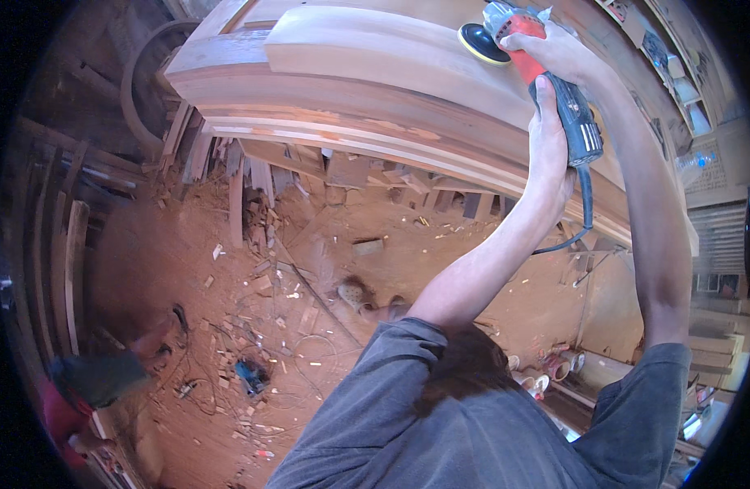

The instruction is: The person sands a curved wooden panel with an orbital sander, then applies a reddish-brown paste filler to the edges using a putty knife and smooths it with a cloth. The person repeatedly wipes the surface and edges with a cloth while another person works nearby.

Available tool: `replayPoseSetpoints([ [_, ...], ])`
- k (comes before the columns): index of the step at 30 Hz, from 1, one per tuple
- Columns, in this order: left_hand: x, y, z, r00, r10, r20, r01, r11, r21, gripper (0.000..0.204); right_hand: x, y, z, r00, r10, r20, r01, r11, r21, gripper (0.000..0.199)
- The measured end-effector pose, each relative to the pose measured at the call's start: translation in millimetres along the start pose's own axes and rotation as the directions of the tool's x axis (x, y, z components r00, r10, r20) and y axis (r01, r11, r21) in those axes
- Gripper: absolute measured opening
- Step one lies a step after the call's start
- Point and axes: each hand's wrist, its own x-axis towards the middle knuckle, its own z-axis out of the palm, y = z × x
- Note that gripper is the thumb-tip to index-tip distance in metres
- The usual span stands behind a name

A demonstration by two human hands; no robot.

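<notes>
A red and dark angle polisher (527,72) is held at the far right, over a large wooden door or panel (367,42). Its round black pad (483,44) with a yellow edge rests against or just above the pale raised wood; I cannot tell which. My left hand (549,134) is wrapped round the dark rear body, thumb along its side. My right hand (564,55) grips the red front part near the head. From the tool's rear end a dark cord (587,204) hangs beside my left forearm.
Wood offcuts (253,175) lie beneath the panel. Shavings and scraps cover the brown floor (293,269), with a blue power tool (251,377) and loose cables. Another person (94,391) is at the lower left. Shelves (672,65) line the right side.
</notes>
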Motion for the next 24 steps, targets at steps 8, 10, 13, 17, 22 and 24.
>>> replayPoseSetpoints([
  [8, -18, 90, -2, 0.998, -0.058, -0.023, 0.058, 0.998, 0.017, 0.063, 10, -79, 21, 0.991, 0.068, -0.112, -0.066, 0.998, 0.017, 0.073],
  [10, -17, 115, -7, 0.999, -0.028, -0.026, 0.028, 1.000, 0.004, 0.063, -20, -127, 14, 0.979, -0.187, -0.075, 0.196, 0.973, 0.123, 0.073],
  [13, -25, 142, -6, 0.999, -0.046, 0.004, 0.046, 0.999, -0.020, 0.063, 10, -136, 25, 0.992, -0.095, -0.078, 0.102, 0.991, 0.087, 0.073],
  [17, -32, 186, -7, 0.998, -0.053, -0.022, 0.053, 0.998, -0.020, 0.063, 29, -178, 32, 0.999, 0.028, -0.028, -0.027, 0.999, 0.042, 0.077],
  [22, -37, 263, -19, 0.999, -0.041, -0.005, 0.042, 0.997, 0.062, 0.067, 57, -247, 50, 0.975, -0.205, -0.088, 0.223, 0.912, 0.344, 0.024],
  [24, -42, 286, -22, 0.999, -0.039, -0.012, 0.039, 0.999, 0.008, 0.069, 50, -292, 45, 1.000, 0.010, -0.018, -0.006, 0.977, 0.213, 0.024],
])
